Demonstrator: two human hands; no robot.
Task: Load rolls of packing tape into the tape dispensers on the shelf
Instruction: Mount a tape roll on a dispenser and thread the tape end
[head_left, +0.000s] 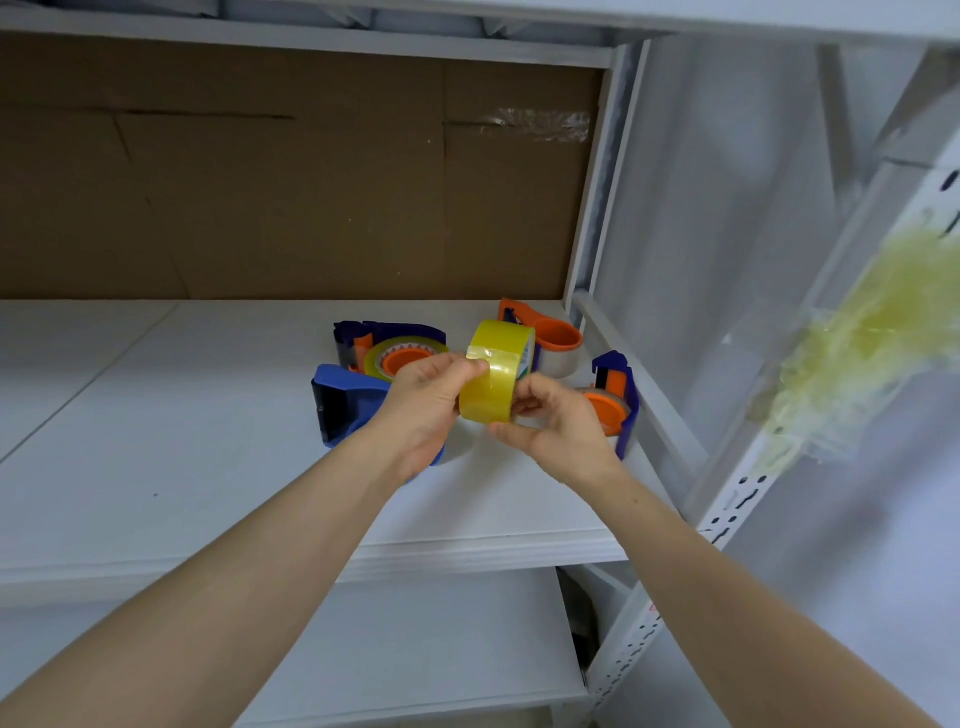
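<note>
I hold a yellow roll of packing tape (496, 371) upright above the white shelf (182, 441). My right hand (550, 428) grips it from below and the side. My left hand (428, 400) pinches the loose tape end at the roll's top left. Behind my hands lie several dispensers: a blue one with a tape roll on its orange hub (395, 351), a blue one (345, 402) partly under my left hand, an orange one (545, 332) at the back, and a blue-orange one (615, 400) on the right.
Brown cardboard (291, 176) lines the shelf's back. A white upright post (592, 208) and a slanted rail bound the shelf on the right. A blurred yellowish clump (862, 343) sits on the near right post. A lower shelf (415, 639) lies beneath.
</note>
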